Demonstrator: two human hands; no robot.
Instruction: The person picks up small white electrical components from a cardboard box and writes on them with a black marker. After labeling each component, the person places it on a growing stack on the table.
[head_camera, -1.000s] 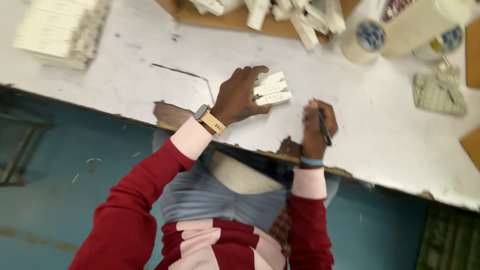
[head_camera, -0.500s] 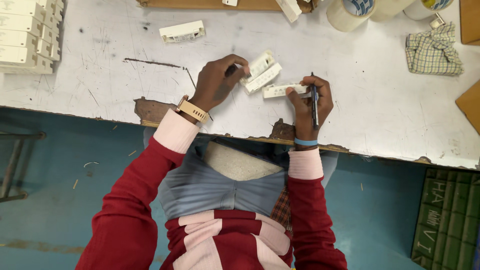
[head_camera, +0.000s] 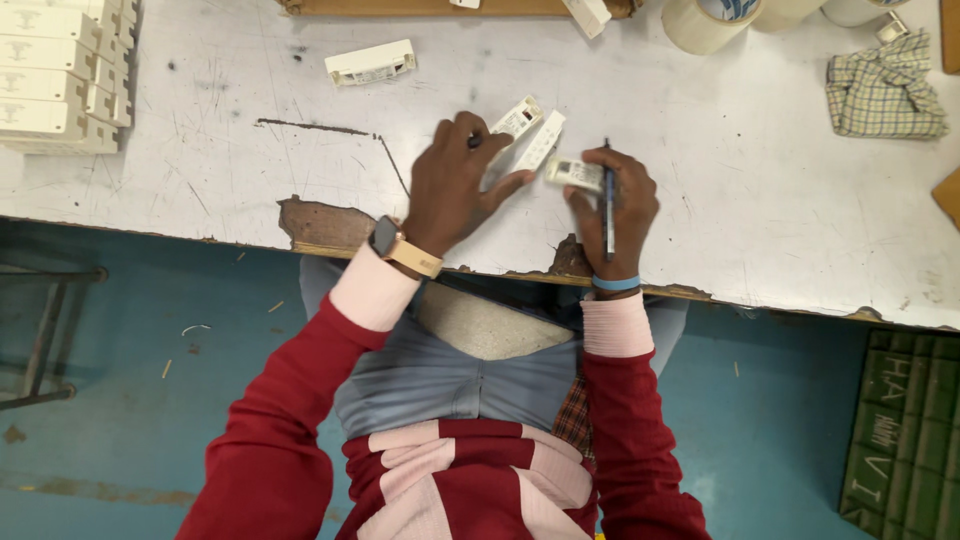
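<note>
White plastic modules (head_camera: 528, 135) lie side by side on the scratched table (head_camera: 760, 210), pinned under the spread left hand (head_camera: 455, 190). A third module (head_camera: 575, 173) and a pen (head_camera: 608, 205) are gripped in the right hand (head_camera: 612, 205) (best kept flat, label upward).

A scratched white table (head_camera: 220, 190) bears stacked white units (head_camera: 60, 80), a checked cloth (head_camera: 885, 95) and tape rolls (head_camera: 705, 20).

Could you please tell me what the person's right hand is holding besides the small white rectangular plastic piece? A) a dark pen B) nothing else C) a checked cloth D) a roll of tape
A: the right hand grips a slim dark pen alongside the small white rectangular plastic piece, while the tape roll and checked cloth lie apart on the white table.
</note>
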